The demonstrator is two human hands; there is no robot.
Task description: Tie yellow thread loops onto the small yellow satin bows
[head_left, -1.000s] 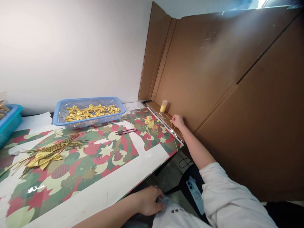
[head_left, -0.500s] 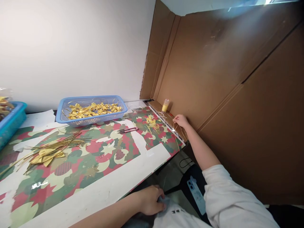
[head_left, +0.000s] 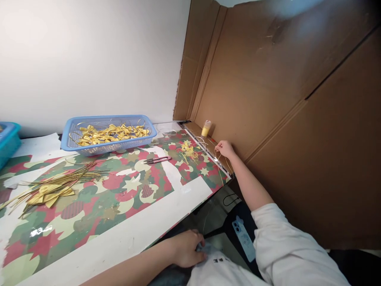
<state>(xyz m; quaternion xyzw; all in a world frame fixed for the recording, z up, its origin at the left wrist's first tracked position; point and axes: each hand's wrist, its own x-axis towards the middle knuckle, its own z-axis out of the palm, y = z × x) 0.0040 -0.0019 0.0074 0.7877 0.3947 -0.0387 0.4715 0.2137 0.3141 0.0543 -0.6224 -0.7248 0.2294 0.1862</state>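
My right hand (head_left: pixel 225 149) is stretched far out, the arm almost straight, at the far right edge of the table (head_left: pixel 166 222). Its fingers are pinched shut on some thin gold strings (head_left: pixel 224 161). The strings hang down from my fingertips and trail over the table edge. Just past my fingers stands a little yellow bottle (head_left: pixel 205 128), close to the brown cardboard wall (head_left: pixel 268 99). A bit to the left of my fingers lies a small pile of gold scraps (head_left: pixel 188 149), and further left lie the small snips (head_left: pixel 157 160).

My left hand (head_left: pixel 186 249) is down low by my lap, under the near table edge, with the arm bent in. Its fingers curl on a bit of pale cloth (head_left: pixel 208 251); I cannot tell if they grip it or just rest there.

Far from both hands, a blue basket (head_left: pixel 73 131) holds gold bows. A bunch of gold strips (head_left: pixel 53 188) lies near the left end of the table.
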